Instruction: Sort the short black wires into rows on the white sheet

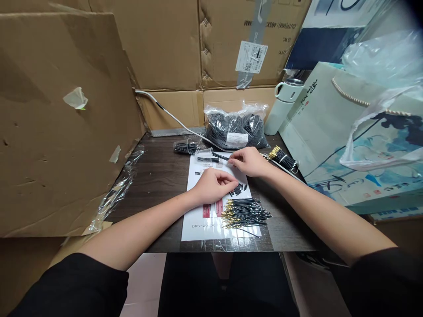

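My left hand is closed in a pinch over a printed white sheet, its fingertips beside a scatter of short black tube pieces. What it pinches, if anything, is too small to make out. Farther back, my right hand also pinches, thumb and fingers together. Thin black sticks reach from a clear plastic cup toward its fingertips; I cannot tell whether it grips one. Nearest me on the sheet lies a loose pile of black wires with gold-coloured ends.
Behind the hands sit a clear bag of black parts, a second cup of black sticks and a white cable. A tied wire bundle, white bottle and paper bag stand right. Cardboard walls the left.
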Demonstrator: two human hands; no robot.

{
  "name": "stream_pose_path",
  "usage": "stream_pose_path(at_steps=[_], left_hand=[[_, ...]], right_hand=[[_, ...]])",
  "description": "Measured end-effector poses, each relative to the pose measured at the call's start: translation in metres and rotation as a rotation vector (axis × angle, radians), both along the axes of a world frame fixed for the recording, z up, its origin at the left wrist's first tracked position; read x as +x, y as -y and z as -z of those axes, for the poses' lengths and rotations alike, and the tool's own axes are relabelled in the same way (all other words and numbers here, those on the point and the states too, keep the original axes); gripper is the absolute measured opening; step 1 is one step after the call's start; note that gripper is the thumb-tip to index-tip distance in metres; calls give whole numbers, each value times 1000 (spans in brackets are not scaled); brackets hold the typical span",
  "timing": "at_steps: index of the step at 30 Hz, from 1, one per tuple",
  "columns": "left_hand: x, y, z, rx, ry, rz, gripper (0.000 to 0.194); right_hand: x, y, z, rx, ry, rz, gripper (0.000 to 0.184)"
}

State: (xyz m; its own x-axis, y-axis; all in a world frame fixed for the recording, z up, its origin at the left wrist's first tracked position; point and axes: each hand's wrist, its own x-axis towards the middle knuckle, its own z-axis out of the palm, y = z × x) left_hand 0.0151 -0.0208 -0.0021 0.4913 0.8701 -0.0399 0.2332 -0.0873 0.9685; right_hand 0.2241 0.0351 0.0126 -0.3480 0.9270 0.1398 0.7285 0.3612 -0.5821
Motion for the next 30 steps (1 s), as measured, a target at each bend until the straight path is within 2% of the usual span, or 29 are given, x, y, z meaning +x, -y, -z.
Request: stream_pose_path(at_steps=[5, 10, 15, 23, 30], left_hand=[[-1, -1, -1, 22, -44, -1, 13], [-2, -1, 1, 34, -69, -8, 13], [-2, -2, 3, 47, -78, 4, 15], [-2, -2, 3, 40, -104, 23, 16], [-2, -1, 3, 22, -114, 19, 15]], right_hand=[[-19, -16, 1, 50, 55, -51, 22], [-27, -20, 7, 49, 38, -79, 22], [-33, -21, 10, 44, 53, -80, 22], [-36, -24, 18, 148, 33, -96, 19], [-38, -25, 18, 107, -27, -80, 20]])
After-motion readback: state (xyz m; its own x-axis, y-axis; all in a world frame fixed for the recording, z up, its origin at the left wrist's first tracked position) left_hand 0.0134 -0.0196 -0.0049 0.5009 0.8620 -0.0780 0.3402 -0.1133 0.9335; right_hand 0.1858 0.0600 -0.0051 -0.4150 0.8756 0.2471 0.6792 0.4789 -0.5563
